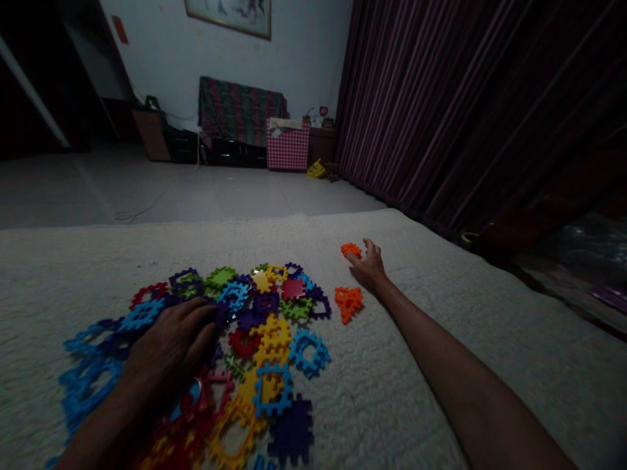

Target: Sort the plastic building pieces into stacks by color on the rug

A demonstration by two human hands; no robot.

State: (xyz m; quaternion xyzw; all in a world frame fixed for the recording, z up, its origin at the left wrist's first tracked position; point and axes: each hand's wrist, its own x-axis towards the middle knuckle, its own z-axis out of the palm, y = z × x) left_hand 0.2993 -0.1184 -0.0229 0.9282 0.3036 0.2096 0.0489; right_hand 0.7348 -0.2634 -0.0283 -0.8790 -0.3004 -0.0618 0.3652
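Note:
My left hand lies over the left part of a pile of toothed plastic building pieces, thumb apart from the fingers. Its fingertips touch or nearly touch a dark purple piece; the pieces under the palm are hidden. Out to the right, my right hand has its fingers spread, thumb beside an orange piece on the bedding. Nearer to me lies an orange triangular piece, apart from the pile. The pile also holds a light blue ring-shaped piece, yellow pieces and a purple square.
A pale quilted cover lies under everything, its far edge above a tiled floor. Dark purple curtains hang on the right. By the far wall stand low furniture, a red checked cloth and a yellow object.

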